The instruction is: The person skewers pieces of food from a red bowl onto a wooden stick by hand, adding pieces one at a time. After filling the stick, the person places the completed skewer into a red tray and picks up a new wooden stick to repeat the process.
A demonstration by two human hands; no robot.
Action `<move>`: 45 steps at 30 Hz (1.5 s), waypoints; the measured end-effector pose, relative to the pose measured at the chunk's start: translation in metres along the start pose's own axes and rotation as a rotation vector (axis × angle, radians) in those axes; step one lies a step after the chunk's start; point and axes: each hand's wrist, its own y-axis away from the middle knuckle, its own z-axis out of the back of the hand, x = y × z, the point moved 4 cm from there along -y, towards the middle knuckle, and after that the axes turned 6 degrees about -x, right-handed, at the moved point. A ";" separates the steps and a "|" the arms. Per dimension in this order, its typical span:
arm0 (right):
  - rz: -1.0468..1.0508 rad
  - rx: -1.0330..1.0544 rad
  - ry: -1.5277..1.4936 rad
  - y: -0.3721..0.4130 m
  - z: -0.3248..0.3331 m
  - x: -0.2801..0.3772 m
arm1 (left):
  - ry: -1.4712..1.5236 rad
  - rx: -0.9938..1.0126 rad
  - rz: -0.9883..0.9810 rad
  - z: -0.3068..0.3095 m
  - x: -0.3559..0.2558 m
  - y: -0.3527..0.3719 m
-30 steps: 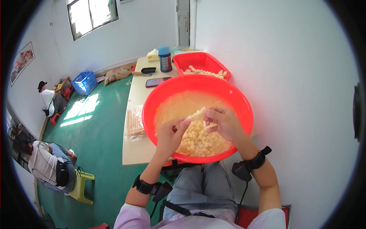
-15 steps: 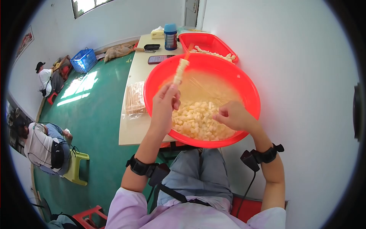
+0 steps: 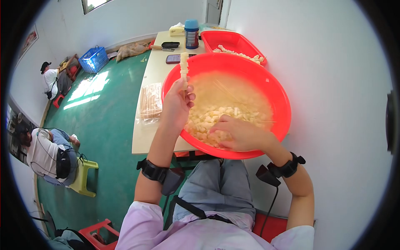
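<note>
My left hand (image 3: pixel 178 102) is closed around the lower part of a skewer (image 3: pixel 184 68) threaded with several pale cubes. It holds the skewer nearly upright over the left rim of a large red basin (image 3: pixel 280 98). My right hand (image 3: pixel 241 132) is low inside the basin, palm down, its fingers apart and touching a heap of pale yellowish cubes (image 3: pixel 204 125). The cubes lie in cloudy liquid, and a few thin sticks (image 3: pixel 223 88) are in it too. Whether a cube is under the right fingertips is hidden.
On the table (image 3: pixel 143 139) are a packet of wooden skewers (image 3: pixel 151 101), a phone (image 3: pixel 173 59), a knife (image 3: pixel 161 48), a blue-lidded bottle (image 3: pixel 191 35) and a red tray (image 3: pixel 210 39) with pale pieces. A wall (image 3: pixel 325 83) stands close right. Two people sit at left.
My right hand has moved left and down into the cubes, its fingers spreading. The skewer in my left hand has shifted left and turned more upright.
</note>
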 end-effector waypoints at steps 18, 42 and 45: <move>-0.124 -0.453 0.222 0.012 0.031 -0.022 | 0.021 0.043 0.009 -0.006 0.002 0.003; -0.197 -0.523 -0.153 0.009 0.033 -0.038 | -0.520 0.124 -0.146 -0.029 0.000 0.024; -0.247 -0.474 -0.065 0.011 0.035 -0.038 | -0.514 0.160 -0.133 -0.031 0.000 0.025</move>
